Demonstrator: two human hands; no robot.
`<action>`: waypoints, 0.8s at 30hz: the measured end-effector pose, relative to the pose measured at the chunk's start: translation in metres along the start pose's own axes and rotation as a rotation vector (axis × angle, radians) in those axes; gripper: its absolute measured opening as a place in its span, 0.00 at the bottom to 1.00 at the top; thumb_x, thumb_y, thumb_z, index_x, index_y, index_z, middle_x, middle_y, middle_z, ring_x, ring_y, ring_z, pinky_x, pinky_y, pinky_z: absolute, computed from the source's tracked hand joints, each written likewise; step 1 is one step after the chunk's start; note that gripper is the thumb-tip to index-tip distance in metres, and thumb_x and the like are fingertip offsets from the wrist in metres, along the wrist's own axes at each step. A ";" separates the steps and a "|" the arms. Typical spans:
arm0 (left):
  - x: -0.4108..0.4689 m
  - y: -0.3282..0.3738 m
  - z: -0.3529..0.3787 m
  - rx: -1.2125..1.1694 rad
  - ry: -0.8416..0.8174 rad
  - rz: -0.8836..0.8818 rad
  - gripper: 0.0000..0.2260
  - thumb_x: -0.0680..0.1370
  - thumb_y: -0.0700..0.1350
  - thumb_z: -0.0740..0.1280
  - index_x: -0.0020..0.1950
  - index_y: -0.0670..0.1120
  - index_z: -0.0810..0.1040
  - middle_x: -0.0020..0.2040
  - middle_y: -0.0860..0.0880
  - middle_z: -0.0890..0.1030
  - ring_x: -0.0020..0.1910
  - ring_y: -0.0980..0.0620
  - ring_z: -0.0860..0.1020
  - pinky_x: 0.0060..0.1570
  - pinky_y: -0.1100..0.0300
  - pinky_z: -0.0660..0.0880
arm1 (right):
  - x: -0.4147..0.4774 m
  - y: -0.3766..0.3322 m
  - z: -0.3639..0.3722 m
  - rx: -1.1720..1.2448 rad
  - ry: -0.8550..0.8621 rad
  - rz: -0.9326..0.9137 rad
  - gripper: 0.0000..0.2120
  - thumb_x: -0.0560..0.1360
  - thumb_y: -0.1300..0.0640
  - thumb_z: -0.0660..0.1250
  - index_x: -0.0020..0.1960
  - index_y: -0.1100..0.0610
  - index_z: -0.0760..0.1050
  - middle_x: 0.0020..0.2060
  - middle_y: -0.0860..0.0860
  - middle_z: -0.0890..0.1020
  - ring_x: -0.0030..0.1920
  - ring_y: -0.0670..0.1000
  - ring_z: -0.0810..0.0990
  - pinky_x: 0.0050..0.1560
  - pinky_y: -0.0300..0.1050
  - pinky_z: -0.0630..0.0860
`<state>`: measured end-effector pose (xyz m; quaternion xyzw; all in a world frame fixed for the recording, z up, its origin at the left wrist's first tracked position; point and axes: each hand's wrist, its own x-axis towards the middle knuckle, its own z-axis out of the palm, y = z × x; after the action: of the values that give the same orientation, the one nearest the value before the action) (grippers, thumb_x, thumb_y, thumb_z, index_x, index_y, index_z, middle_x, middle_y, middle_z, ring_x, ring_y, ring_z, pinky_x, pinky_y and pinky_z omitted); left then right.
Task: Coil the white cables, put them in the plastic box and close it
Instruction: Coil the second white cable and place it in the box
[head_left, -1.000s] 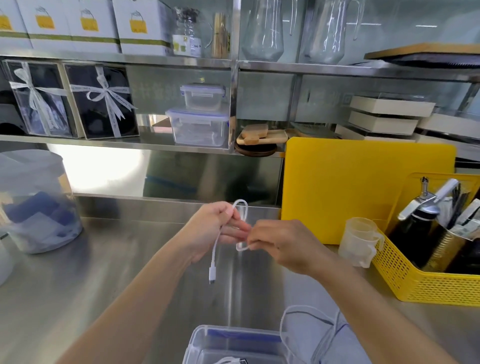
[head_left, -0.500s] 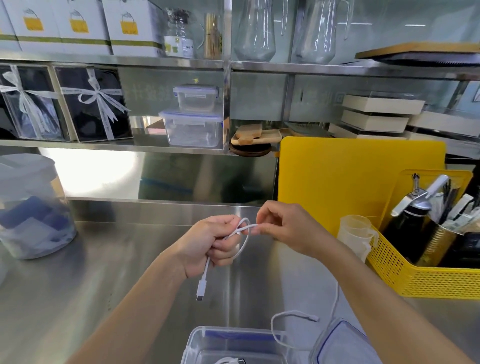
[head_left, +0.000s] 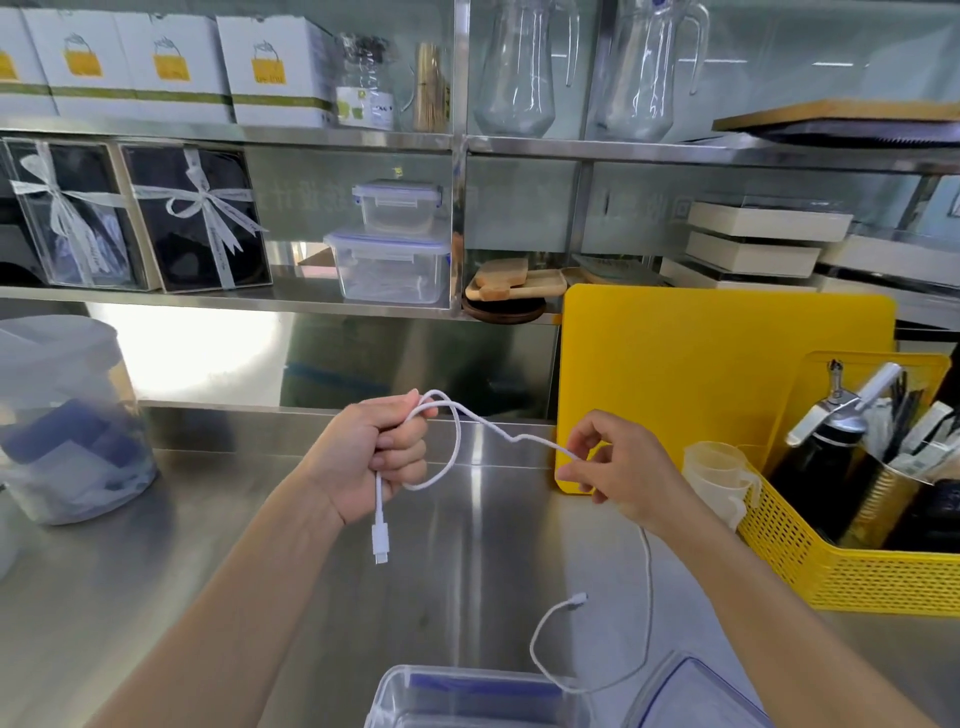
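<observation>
My left hand (head_left: 371, 457) is closed around a loop of a white cable (head_left: 498, 428), and one plug (head_left: 380, 543) hangs below the fist. The cable runs right to my right hand (head_left: 618, 470), which pinches it between thumb and fingers. From there it drops and curls above the counter, ending in a second plug (head_left: 577, 599). The clear plastic box (head_left: 467, 696) stands open at the bottom edge, below my hands. Its blue-rimmed lid (head_left: 691, 696) lies just to its right.
The steel counter (head_left: 156, 561) carries a frosted tub (head_left: 62, 421) at left and a yellow basket (head_left: 857, 566) of bottles and utensils at right. A measuring cup (head_left: 717, 478) and yellow cutting board (head_left: 717, 374) stand behind my right hand. Shelves rise behind.
My right hand has moved right, away from my left, drawing the cable out between them. The loose end has slid with it over the counter.
</observation>
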<state>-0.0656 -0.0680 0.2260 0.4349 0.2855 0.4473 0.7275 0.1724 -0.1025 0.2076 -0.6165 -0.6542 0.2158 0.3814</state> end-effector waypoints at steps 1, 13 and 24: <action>0.001 0.003 -0.001 -0.033 0.021 0.002 0.15 0.81 0.42 0.53 0.36 0.42 0.72 0.18 0.54 0.60 0.15 0.59 0.57 0.19 0.67 0.53 | 0.000 0.001 -0.002 -0.015 -0.014 0.022 0.11 0.68 0.62 0.73 0.38 0.53 0.72 0.35 0.52 0.77 0.31 0.50 0.76 0.29 0.41 0.75; 0.005 0.008 -0.002 -0.059 0.098 -0.015 0.13 0.81 0.42 0.53 0.39 0.42 0.71 0.19 0.54 0.60 0.15 0.59 0.57 0.19 0.66 0.54 | 0.004 0.013 -0.019 0.019 0.113 0.057 0.04 0.71 0.63 0.70 0.38 0.61 0.78 0.28 0.52 0.76 0.30 0.49 0.72 0.34 0.43 0.69; 0.008 0.001 0.018 0.412 -0.039 -0.006 0.17 0.82 0.45 0.52 0.45 0.40 0.78 0.22 0.53 0.62 0.20 0.57 0.57 0.26 0.63 0.57 | 0.041 0.016 -0.045 -0.089 0.247 0.057 0.13 0.79 0.59 0.58 0.36 0.53 0.71 0.33 0.49 0.73 0.39 0.54 0.71 0.41 0.52 0.67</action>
<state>-0.0483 -0.0671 0.2348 0.5823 0.3580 0.3687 0.6300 0.2196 -0.0693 0.2326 -0.6729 -0.5933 0.1198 0.4251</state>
